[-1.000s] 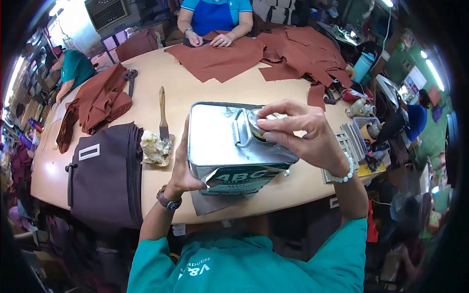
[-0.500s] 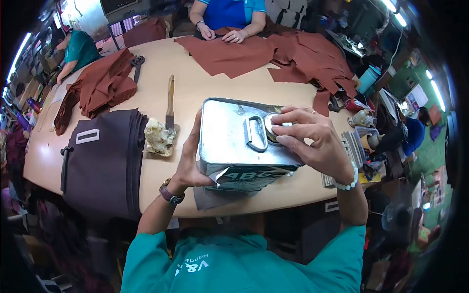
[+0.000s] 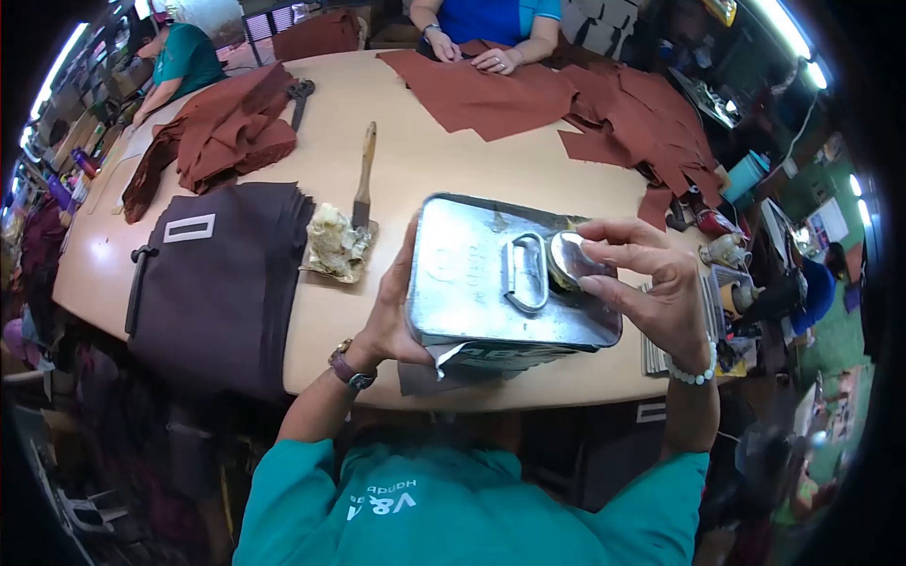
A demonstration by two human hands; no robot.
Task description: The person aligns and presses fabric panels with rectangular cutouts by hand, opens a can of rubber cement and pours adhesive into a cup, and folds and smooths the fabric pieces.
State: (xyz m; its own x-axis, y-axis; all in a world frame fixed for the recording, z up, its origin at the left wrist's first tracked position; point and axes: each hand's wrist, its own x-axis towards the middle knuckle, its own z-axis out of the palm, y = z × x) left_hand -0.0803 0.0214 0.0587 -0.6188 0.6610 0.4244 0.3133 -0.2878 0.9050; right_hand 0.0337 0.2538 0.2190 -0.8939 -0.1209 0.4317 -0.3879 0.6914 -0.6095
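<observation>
A rectangular metal can (image 3: 462, 274) with a wire handle (image 3: 525, 274) on its top stands near the table's front edge. My left hand (image 3: 394, 316) is pressed round the can's left side, thumb at the near corner by a torn piece of label. My right hand (image 3: 653, 283) has thumb and fingers closed on the round metal cap (image 3: 568, 260) at the can's right end. Whether the cap is loose cannot be seen. Left of the can, a wooden-handled brush (image 3: 365, 165) rests with its bristle end by a crusty, glue-caked lump (image 3: 337, 243).
A stack of dark sheets (image 3: 217, 292) with a white rectangular frame (image 3: 190, 228) on top lies at left. Reddish-brown pieces (image 3: 236, 132) are piled behind it, and more (image 3: 642, 118) at back right. A co-worker's hands (image 3: 472, 58) rest on reddish-brown material across the table (image 3: 340, 94).
The view has shifted, so the table's contents appear farther right. My right fingers have moved from lying over the cap to pinching its edge. My left hand keeps its hold on the can.
</observation>
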